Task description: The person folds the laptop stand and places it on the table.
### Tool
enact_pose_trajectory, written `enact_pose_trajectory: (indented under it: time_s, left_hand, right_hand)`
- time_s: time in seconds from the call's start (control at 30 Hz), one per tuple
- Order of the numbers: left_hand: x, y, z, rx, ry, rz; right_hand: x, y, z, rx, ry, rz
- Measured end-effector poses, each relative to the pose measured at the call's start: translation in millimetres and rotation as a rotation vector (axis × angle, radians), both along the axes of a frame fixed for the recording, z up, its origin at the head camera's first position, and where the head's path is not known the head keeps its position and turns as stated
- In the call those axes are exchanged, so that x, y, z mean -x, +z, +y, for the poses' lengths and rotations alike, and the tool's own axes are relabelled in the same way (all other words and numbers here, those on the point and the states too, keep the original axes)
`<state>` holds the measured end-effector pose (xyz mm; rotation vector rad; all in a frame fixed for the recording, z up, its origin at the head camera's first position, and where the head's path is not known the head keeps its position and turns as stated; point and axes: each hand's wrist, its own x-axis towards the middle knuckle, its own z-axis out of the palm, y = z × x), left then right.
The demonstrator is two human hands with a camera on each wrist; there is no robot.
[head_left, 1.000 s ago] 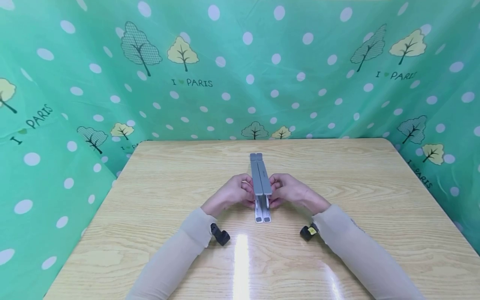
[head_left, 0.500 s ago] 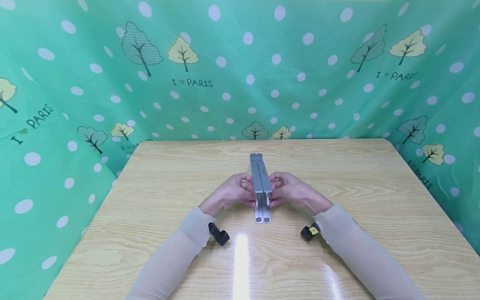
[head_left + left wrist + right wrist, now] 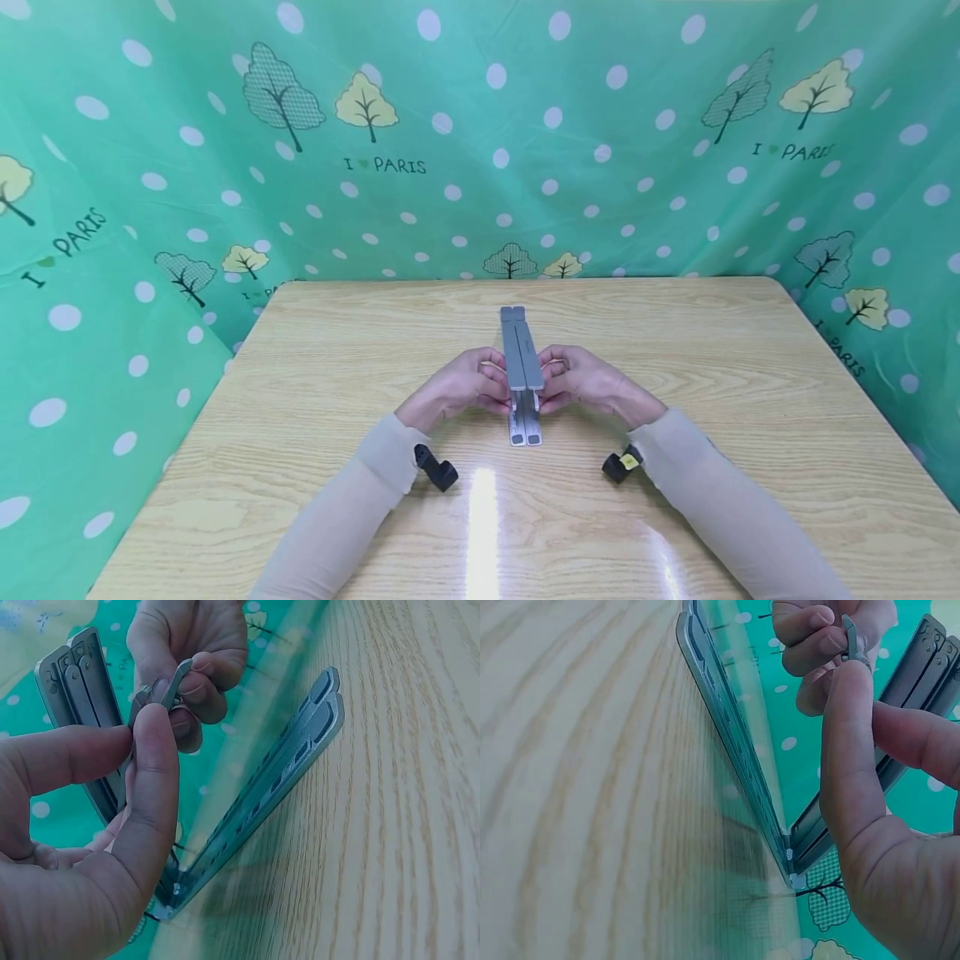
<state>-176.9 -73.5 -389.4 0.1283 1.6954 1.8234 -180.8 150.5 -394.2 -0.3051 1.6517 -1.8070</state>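
A grey folding laptop stand (image 3: 522, 358) stands half unfolded at the middle of the table, its narrow length pointing away from me. In the left wrist view its slotted base (image 3: 259, 791) lies along the tabletop, while the upper arms (image 3: 60, 694) rise at an angle from the hinge. My left hand (image 3: 472, 382) is on the left side, thumb and forefinger pinching a small metal support leg (image 3: 177, 684) between base and arms. From the right side my right hand (image 3: 583, 381) pinches a matching support leg (image 3: 850, 636). Both hands meet under the raised arms, which hide some fingertips from above.
The wood-grain table (image 3: 300, 350) spreads out on every side of the stand. Behind it and at both sides hangs a green dotted curtain (image 3: 465, 200). A small black camera (image 3: 441, 473) sits at the left wrist, another black camera (image 3: 617, 467) at the right.
The near end of the stand's upper arms rises slightly, then sinks back. Both wrists have edged a little outward; the pinching grip stays the same.
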Motion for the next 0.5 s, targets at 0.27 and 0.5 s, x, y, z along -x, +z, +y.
enact_pose_trajectory:
  time_s: [0.27, 0.5]
  left_hand:
    - [-0.4, 0.4, -1.8, -0.04, -0.031, -0.02]
    - [-0.4, -0.4, -2.4, -0.049, -0.042, -0.034]
  right_hand:
    - [-0.4, 1.1, 1.2, 0.043, 0.015, -0.049]
    - [-0.5, 0.6, 0.7, 0.054, 0.021, -0.07]
